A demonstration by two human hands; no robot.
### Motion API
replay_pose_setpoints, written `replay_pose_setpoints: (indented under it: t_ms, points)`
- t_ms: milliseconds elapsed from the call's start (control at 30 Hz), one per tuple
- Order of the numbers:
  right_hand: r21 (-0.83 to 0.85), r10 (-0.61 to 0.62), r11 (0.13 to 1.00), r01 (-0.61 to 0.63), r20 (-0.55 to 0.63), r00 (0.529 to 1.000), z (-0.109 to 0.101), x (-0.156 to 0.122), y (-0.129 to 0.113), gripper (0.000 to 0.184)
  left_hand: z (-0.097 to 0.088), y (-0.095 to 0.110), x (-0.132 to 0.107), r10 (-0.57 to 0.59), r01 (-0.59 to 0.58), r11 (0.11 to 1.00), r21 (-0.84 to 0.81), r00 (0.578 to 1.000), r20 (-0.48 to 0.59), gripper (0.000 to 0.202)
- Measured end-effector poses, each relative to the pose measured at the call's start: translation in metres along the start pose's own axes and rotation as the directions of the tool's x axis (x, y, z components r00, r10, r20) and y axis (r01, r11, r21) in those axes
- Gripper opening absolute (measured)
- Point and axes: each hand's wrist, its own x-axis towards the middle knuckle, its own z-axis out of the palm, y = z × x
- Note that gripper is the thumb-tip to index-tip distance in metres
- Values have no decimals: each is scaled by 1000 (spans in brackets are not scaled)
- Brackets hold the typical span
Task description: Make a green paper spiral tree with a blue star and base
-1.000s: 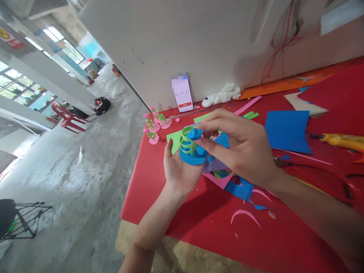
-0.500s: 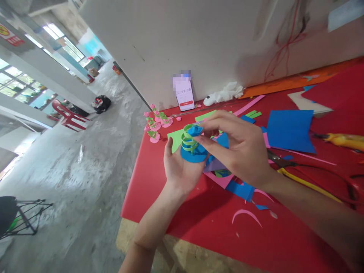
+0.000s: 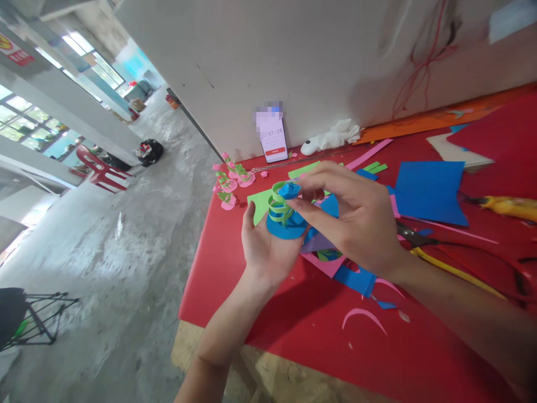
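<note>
The open left hand (image 3: 268, 254) carries a round blue paper base (image 3: 287, 230) under a curly green paper strip (image 3: 277, 210). The right hand (image 3: 358, 221) pinches a small folded blue paper piece (image 3: 289, 191).

I can't make out the top of the phone (image 3: 273, 137), blurred into squares. The right hand (image 3: 356, 218) hides one side of the blue paper bud (image 3: 288, 191); the black seat (image 3: 12, 310) runs out of view at left.
</note>
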Motion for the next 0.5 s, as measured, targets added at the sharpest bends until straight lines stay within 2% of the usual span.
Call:
replay_pose_setpoints:
  t_ms: [333, 500]
  points:
    - [39, -9, 999, 12, -74, 997, 3, -2, -2, 8, -1, -5, 5, -34, 32, 998, -56, 999, -39, 49]
    - [-16, 13, 1000, -15, -103, 995, 7, -7, -2, 11, -2, -6, 3, -67, 59, 992, -108, 995, -69, 45]
